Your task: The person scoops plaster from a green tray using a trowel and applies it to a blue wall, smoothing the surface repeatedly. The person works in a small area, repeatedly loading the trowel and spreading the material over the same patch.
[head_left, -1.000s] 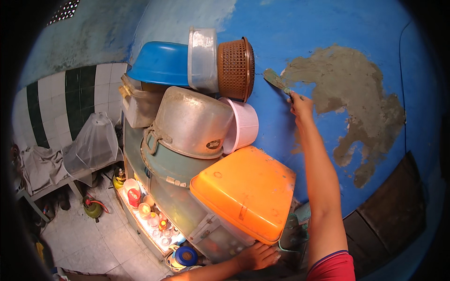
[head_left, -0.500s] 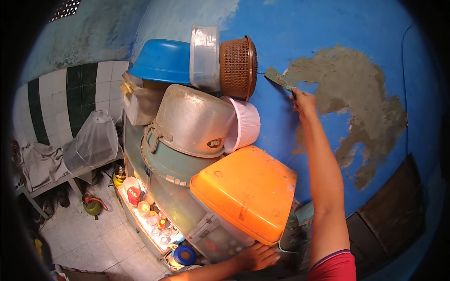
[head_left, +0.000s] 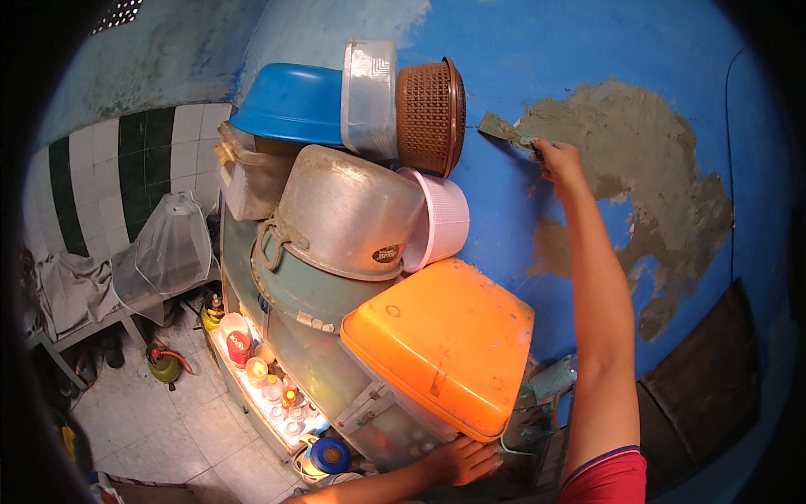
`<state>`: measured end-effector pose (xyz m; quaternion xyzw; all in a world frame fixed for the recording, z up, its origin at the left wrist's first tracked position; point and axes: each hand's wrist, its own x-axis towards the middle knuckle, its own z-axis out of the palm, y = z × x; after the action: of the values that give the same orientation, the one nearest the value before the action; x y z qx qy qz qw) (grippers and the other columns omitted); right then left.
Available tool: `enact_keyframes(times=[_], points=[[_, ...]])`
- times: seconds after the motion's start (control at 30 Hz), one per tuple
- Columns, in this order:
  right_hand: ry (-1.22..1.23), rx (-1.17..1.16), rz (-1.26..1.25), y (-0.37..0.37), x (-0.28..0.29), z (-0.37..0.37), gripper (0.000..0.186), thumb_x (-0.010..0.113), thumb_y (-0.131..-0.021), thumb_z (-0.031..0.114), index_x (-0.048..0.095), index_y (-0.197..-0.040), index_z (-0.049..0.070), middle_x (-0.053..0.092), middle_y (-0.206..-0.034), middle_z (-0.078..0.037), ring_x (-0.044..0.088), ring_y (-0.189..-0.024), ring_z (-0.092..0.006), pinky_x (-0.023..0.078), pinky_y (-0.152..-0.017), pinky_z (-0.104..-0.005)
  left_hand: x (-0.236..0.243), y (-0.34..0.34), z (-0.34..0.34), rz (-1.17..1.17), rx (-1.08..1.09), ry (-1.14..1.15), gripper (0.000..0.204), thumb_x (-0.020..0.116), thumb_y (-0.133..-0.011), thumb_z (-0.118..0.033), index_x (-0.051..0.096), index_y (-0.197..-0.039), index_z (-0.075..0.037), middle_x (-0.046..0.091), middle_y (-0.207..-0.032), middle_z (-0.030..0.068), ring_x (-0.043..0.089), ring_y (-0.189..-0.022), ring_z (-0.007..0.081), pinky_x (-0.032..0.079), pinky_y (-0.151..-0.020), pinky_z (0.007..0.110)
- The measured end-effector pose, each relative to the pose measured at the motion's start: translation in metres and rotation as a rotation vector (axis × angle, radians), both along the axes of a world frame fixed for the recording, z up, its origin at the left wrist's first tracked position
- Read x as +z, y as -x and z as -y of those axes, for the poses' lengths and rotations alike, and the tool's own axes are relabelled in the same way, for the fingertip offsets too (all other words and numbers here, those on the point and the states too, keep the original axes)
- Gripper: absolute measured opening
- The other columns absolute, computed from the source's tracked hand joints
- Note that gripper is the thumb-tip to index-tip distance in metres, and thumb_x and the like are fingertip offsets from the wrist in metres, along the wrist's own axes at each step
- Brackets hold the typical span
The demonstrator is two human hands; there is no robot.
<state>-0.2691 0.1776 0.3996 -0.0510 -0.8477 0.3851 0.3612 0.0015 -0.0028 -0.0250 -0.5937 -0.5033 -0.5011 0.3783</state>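
My right hand (head_left: 557, 160) grips the handle of a putty knife (head_left: 501, 128). Its flat blade, smeared with grey, points left against the blue wall (head_left: 504, 197), by a thin dark crack. Right of the blade a wide, uneven patch of grey cement (head_left: 625, 126) covers the wall, with blue showing through in gaps. Low in the view, my left hand (head_left: 462, 460) lies with fingers stretched out at the cabinet edge, just under an upturned orange plastic tub (head_left: 445, 328). Whatever is beneath its palm is hidden.
Stacked on the cabinet (head_left: 336, 382) are a metal pot (head_left: 348, 210), a blue basin (head_left: 290, 102), a clear container (head_left: 368, 101), a brown basket (head_left: 428, 118) and a pink basket (head_left: 443, 220). Jars stand on a lit shelf (head_left: 273, 395). A green gas cylinder (head_left: 165, 367) sits on tiles.
My right hand and the putty knife have shifted slightly up and right along the wall. My left hand stays in place under the orange tub.
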Motion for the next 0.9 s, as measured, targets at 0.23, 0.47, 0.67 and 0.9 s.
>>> enact_keyframes(times=[0.23,0.47,0.67,0.9], points=[[-0.128,-0.070,0.074,-0.025,0.034,-0.006,0.026,0.071,-0.085,0.027,0.063,-0.082,0.003,0.067,-0.073,-0.008,0.040,-0.050,-0.0077,0.031,-0.044,-0.0259,-0.001,0.001,-0.002,-0.014,0.002,-0.048,0.025,0.071,-0.086,-0.020,0.068,-0.104,-0.003,0.066,-0.104,0.0118,0.064,-0.100,0.0267,0.051,-0.090,0.038],[-0.102,0.000,0.049,-0.007,0.023,0.012,0.028,0.072,-0.084,0.024,0.064,-0.079,-0.002,0.067,-0.070,-0.011,0.043,-0.048,-0.0095,0.033,-0.044,-0.0277,0.000,0.004,0.001,-0.040,-0.001,-0.037,0.026,0.070,-0.086,-0.020,0.068,-0.106,-0.003,0.066,-0.105,0.0120,0.064,-0.100,0.0267,0.050,-0.091,0.039],[-0.130,-0.086,0.062,-0.009,0.025,-0.008,0.029,0.071,-0.084,0.025,0.064,-0.081,-0.003,0.067,-0.071,-0.011,0.044,-0.049,-0.0094,0.035,-0.044,-0.0283,-0.002,0.005,-0.001,-0.046,0.015,-0.039,0.026,0.071,-0.085,-0.021,0.069,-0.105,-0.004,0.067,-0.105,0.0113,0.066,-0.099,0.0263,0.051,-0.089,0.038],[-0.192,-0.054,0.091,-0.016,0.031,0.014,0.029,0.070,-0.085,0.028,0.067,-0.083,-0.001,0.069,-0.071,-0.009,0.047,-0.051,-0.0105,0.039,-0.046,-0.0276,-0.007,0.005,-0.006,-0.046,-0.020,-0.048,0.026,0.070,-0.085,-0.021,0.069,-0.104,-0.004,0.068,-0.105,0.0112,0.067,-0.102,0.0274,0.051,-0.089,0.038]])
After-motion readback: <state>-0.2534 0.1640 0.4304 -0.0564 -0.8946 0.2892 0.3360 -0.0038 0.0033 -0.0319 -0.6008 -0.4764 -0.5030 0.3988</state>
